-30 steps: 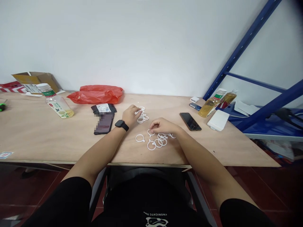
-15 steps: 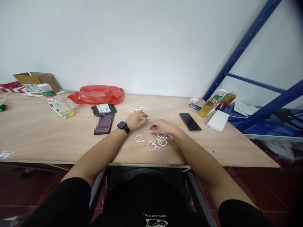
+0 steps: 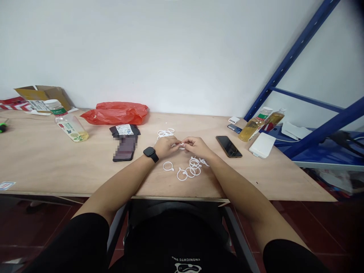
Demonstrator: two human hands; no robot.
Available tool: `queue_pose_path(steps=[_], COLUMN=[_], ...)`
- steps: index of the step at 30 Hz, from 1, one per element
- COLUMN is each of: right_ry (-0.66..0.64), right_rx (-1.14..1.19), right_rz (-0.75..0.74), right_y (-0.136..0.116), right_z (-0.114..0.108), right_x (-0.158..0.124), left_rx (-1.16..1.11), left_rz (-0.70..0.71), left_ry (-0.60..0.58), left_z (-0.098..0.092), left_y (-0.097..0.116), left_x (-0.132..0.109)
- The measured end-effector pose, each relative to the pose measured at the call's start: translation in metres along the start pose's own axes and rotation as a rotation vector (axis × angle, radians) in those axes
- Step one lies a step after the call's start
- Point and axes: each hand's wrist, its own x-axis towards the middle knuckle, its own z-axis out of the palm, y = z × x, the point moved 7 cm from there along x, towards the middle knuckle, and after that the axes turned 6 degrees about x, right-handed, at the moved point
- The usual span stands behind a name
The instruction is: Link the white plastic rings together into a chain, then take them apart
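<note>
A white plastic ring (image 3: 182, 147), like a curtain ring with a small tab, is pinched between my two hands over the table. My left hand (image 3: 166, 146), with a black smartwatch on its wrist, has its fingertips closed at the ring's left side. From the right, the thumb and fingers of my right hand (image 3: 196, 145) close on the same ring; the fingers partly cover it. Several more white rings (image 3: 190, 172) lie loosely overlapped nearer me, and a single ring (image 3: 168, 166) lies to their left. Behind my left hand is another group of rings (image 3: 165, 133).
To the right are a phone (image 3: 228, 146), a white case (image 3: 262, 145), drink bottles (image 3: 253, 127) and a blue metal frame (image 3: 290, 49). A red plastic bag (image 3: 116, 113), a dark package (image 3: 124, 146), a tilted bottle (image 3: 69, 127) and a cardboard box (image 3: 54, 96) lie left.
My right hand has lifted a ring up and away from the near pile. My hands have come together, and their fingertips now meet at the ring.
</note>
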Motion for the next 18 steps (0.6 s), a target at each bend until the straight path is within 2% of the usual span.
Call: queue_pose_path(steps=[9,18], right_ry=[0.027,0.085], right_rx=[-0.151,-0.217], right_rz=[-0.07,-0.116], right_y=[0.001,-0.006], right_z=[-0.005,-0.007], right_x=[0.002,0.001], left_rx=[-0.021,-0.036], left_rz=[0.076,0.036], left_ry=[0.039,0.016], left_z=[0.001,0.0], left_y=[0.002,0.001], left_x=[0.0,0.001])
